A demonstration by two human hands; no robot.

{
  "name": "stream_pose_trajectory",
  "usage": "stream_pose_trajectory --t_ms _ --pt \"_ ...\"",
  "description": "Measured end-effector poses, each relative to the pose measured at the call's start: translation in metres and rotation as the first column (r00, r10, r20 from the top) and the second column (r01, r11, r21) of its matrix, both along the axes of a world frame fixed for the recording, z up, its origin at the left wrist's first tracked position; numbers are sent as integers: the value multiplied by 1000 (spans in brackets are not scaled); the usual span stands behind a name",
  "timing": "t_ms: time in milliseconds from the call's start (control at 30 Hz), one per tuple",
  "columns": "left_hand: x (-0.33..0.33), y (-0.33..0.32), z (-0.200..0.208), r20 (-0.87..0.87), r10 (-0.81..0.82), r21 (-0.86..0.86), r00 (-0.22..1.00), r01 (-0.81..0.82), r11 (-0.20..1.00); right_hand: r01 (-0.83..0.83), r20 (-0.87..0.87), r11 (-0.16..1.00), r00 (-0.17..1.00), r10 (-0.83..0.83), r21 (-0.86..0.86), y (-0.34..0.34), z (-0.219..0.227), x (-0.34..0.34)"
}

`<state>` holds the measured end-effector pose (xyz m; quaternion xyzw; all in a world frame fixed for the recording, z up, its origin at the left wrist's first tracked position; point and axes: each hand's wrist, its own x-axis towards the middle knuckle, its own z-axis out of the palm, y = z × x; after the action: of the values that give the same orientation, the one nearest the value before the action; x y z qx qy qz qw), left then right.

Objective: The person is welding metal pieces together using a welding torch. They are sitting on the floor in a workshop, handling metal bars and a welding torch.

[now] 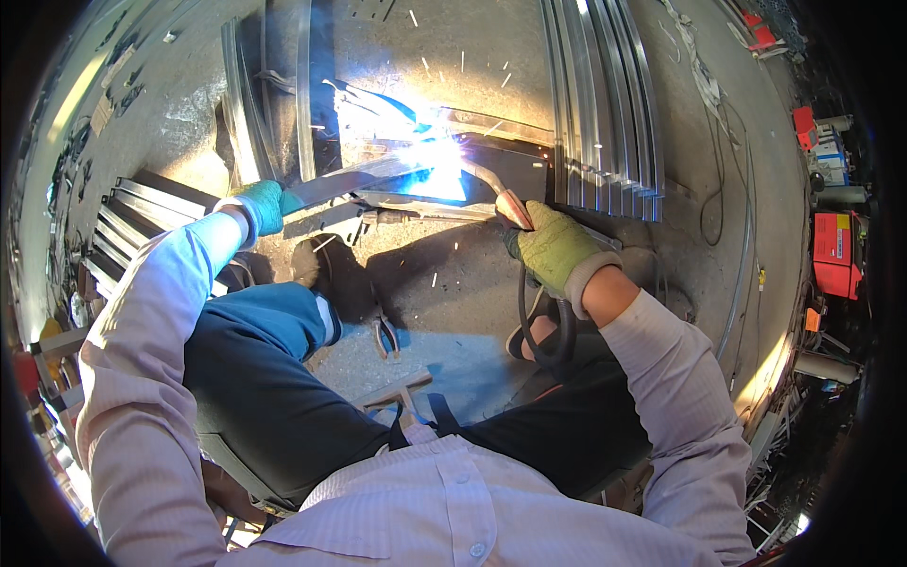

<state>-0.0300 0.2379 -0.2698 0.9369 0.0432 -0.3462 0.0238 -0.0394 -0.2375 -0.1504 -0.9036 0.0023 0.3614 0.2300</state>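
Observation:
Gloved in yellow-green, my right hand (559, 244) is closed round a welding torch (511, 210). The torch's bent neck points left into a glaring blue-white arc (435, 156), and sparks fly out from it. My left hand (265, 207), in a green glove, grips the near-left end of a flat metal bar (354, 180). The bar's far end runs into the glare, where the joint is washed out. Beneath the arc lies a dark metal plate (510, 168). A thick black cable (565, 331) loops down below my right hand.
Long steel channels (605, 104) lie side by side at the far right, and more metal profiles (248, 104) at the far left. Pliers (385, 335) rest on the floor between my feet. A red machine (837, 253) stands at the right edge. Thin cables (746, 236) trail across the floor.

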Motion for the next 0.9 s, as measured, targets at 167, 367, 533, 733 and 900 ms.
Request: stream_pose_trajectory --t_ms 167,367,533,733,900 --pt "2 -5 8 -8 -49 18 999 49 999 -53 28 998 998 54 -41 0 -5 1" --pt "3 -1 -1 -76 -42 10 996 43 999 -25 35 1000 999 24 15 -4 -6 0" --pt "0 12 -18 26 -48 -49 999 49 998 -38 156 997 987 27 67 0 -2 4" --pt "1 6 -11 23 -58 8 998 58 998 78 82 988 993 -90 133 3 15 8" --pt "1 -5 0 50 -77 -90 996 81 993 4 180 984 983 -36 176 -5 1 3"
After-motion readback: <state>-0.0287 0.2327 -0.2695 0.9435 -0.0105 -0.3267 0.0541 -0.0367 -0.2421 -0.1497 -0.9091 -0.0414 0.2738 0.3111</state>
